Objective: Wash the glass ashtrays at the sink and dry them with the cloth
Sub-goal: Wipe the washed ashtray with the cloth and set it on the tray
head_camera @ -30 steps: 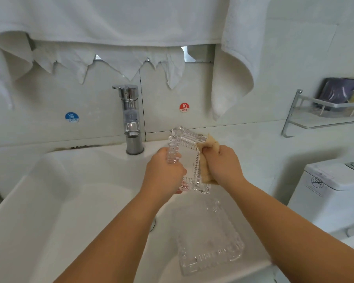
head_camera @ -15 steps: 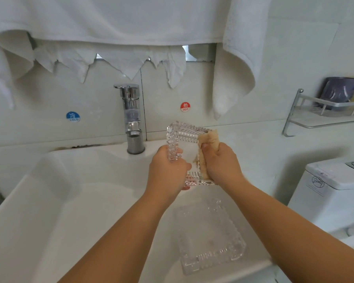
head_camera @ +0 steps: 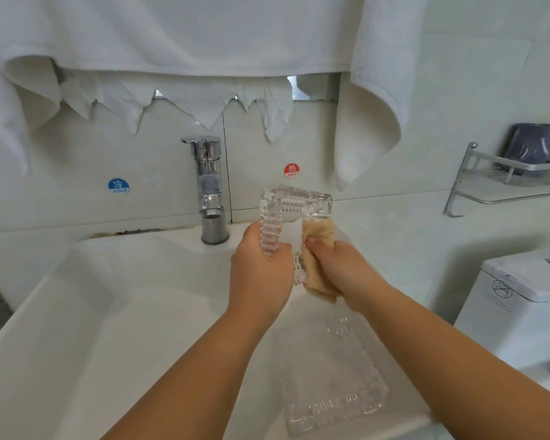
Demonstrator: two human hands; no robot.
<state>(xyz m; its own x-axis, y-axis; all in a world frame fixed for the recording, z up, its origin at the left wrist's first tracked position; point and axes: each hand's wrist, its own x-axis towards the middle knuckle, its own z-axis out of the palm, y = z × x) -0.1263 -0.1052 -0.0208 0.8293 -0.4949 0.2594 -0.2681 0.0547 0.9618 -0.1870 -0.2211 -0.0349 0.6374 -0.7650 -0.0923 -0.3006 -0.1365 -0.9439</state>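
Gripping one of two ashtrays (head_camera: 294,214), the left hand (head_camera: 261,274) steadies it; right hand (head_camera: 343,268) clutches one cloth (head_camera: 318,249).

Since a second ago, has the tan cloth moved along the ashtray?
Yes. The tan cloth slid down the held ashtray's right rim, leaving its top corner bare.
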